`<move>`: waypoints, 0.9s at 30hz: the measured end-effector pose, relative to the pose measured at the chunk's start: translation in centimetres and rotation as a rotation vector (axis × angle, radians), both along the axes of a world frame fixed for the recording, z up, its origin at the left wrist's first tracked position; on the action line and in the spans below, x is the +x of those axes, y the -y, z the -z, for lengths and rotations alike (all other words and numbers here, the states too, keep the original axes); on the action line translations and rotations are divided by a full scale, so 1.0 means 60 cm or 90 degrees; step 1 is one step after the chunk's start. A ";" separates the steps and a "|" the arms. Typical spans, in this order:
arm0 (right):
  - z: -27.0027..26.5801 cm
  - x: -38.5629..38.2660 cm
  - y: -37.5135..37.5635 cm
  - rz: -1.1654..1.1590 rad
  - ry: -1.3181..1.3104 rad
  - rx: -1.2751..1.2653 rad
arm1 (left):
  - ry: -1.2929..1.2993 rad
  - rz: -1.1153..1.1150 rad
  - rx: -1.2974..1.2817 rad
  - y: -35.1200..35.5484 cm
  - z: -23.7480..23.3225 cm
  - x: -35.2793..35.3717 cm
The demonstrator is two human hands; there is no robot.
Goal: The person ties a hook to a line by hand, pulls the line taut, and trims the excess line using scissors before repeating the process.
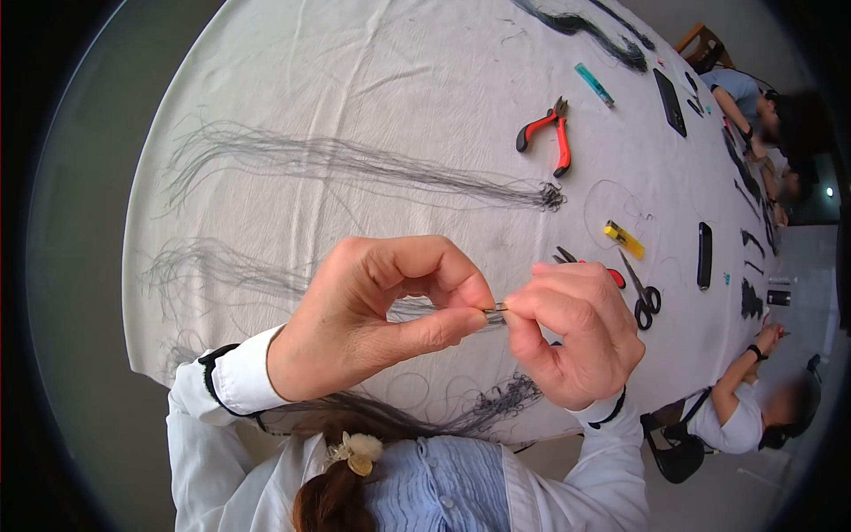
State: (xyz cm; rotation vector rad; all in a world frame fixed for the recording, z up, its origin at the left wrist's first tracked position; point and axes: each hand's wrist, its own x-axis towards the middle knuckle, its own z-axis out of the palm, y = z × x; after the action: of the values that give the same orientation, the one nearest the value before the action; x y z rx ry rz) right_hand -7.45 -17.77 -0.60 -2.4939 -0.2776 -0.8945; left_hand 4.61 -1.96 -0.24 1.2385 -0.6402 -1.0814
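Observation:
Above the table, my left hand point(377, 315) pinches a short, thin dark piece point(495, 309) between thumb and forefinger. The fingertips of my right hand point(576, 328) close on its other end, almost touching the left ones. Whether the piece is hair, thread or wire is too small to tell. Below the hands lies a bundle of fine dark strands point(222, 270), partly hidden by my left hand. A second strand bundle point(355, 160) lies farther off, its right end in small curls. Near my body is another dark bundle point(390, 412) with curled ends.
Red-handled pliers point(563, 137), a yellow lighter point(624, 239), scissors point(644, 297) and a teal lighter point(594, 84) lie on the white-covered table point(443, 53). Another red-handled tool point(615, 277) is half hidden behind my right hand. Phones point(669, 102) and dark hair bundles lie farther right, where other people sit.

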 end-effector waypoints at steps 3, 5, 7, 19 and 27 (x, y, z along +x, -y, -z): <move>-0.001 -0.001 0.001 -0.004 -0.041 0.076 | 0.011 -0.016 -0.006 -0.001 0.000 -0.001; -0.002 -0.002 0.000 -0.006 -0.050 0.090 | 0.052 -0.031 0.001 -0.001 -0.002 -0.002; -0.003 -0.001 -0.002 -0.007 -0.039 0.074 | 0.061 -0.028 0.003 -0.002 0.000 -0.003; 0.015 0.009 -0.014 0.010 0.143 -0.099 | -0.103 0.008 0.050 0.001 0.004 0.001; 0.008 0.000 -0.016 -0.021 0.116 -0.144 | -0.029 0.004 0.048 -0.004 0.000 0.000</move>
State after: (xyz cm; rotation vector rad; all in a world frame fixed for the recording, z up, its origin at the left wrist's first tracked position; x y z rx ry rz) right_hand -7.47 -16.83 -1.09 -2.6046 -0.5049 -1.1339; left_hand 4.60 -1.73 -0.25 1.2745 -0.5731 -1.1448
